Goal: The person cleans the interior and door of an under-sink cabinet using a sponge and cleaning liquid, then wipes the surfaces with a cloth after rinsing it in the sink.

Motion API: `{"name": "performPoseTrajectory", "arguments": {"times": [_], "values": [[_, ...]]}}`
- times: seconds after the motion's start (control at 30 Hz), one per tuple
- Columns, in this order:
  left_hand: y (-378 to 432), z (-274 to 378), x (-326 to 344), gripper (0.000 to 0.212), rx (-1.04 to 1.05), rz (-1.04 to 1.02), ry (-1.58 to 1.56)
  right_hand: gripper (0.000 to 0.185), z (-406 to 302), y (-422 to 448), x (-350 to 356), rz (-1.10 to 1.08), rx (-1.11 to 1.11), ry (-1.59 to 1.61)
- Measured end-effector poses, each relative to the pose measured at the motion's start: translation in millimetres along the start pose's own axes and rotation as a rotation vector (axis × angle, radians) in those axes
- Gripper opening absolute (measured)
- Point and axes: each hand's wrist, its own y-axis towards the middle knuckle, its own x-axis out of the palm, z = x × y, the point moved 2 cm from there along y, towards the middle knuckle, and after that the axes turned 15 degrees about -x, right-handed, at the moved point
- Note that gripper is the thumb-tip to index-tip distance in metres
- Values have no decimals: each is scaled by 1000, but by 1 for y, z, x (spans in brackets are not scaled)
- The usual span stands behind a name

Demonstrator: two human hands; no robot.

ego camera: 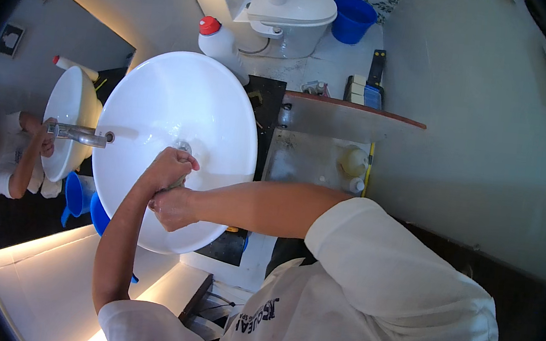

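Over the white round washbasin [201, 99], my left hand [169, 168] is closed around a small grey-green wet cloth or sponge [176, 184], near the drain [184, 147]. Just below it, my right hand [176, 209] is closed on the lower part of the same piece, close against the left wrist. Most of the piece is hidden in the fists. Both hands look wet. A metal faucet [84, 136] points into the basin from the left; no stream of water is visible.
A white bottle with a red cap [216, 39] stands beside the basin. Beyond are a toilet [292, 19], a blue bucket [354, 20] and a brush with sponges [365, 88]. An open compartment [303, 158] holds containers. A mirror [85, 19] is at left, blue containers [100, 213] below the rim.
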Motion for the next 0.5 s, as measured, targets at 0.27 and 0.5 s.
{"name": "performPoseTrajectory", "arguments": {"times": [0.27, 0.5], "values": [[10, -19, 5, 17, 105, 437, 383, 6, 1, 11, 5, -74, 144, 249], [-79, 48, 0, 31, 181, 105, -580, 16, 22, -70, -93, 678, 14, -28]]}}
